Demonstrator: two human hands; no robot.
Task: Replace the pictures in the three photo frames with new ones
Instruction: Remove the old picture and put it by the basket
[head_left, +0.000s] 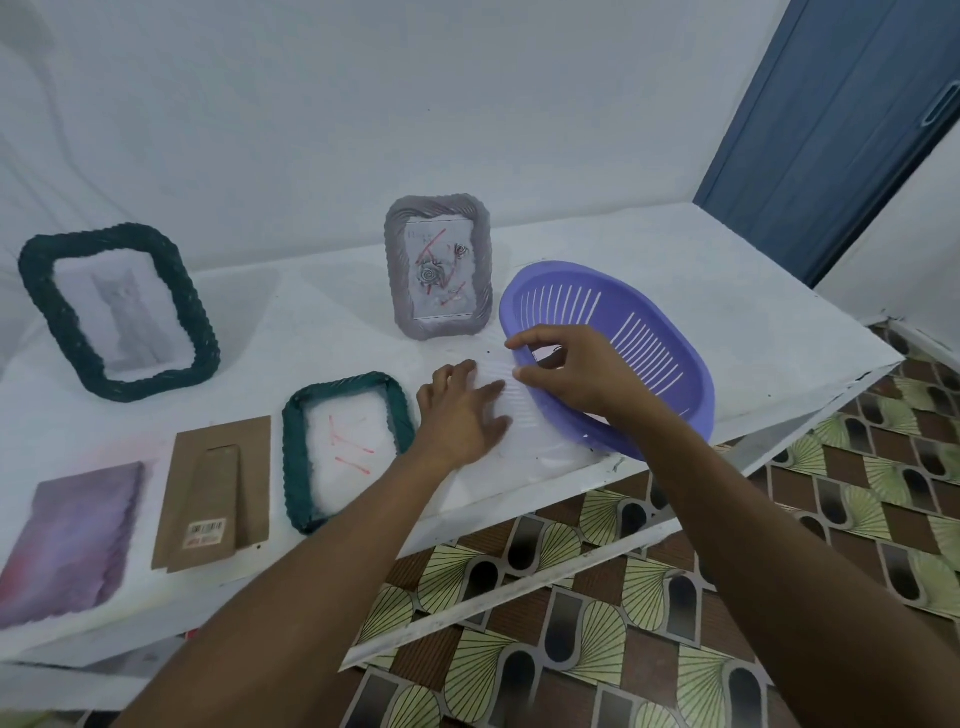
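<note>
Stretching across the view from left to right, a white table (322, 322) is set against a pale wall. A purple slotted basket (691, 374) is placed at the right end, close to the front edge. A large dark green frame (57, 317) is propped at the left rear, and a picture of a grey cat is held in it. A grey frame (397, 291) is stood upright at the middle rear, just beside the basket; its picture of roses is crossed with red strokes. A smaller green frame (293, 457) is laid flat near the front edge, with red marks on the white paper inside it. A purple picture (72, 540) is laid at the left front corner. A brown cardboard back (218, 493) with its stand is laid between that picture and the smaller frame. A white sheet (530, 441) is spread between the smaller frame and the basket. It is pressed down by the left hand (457, 415), fingers straight and slightly apart. Its far edge is pinched by the thumb and curled fingers of the right hand (576, 374), though this part is blurred.
</note>
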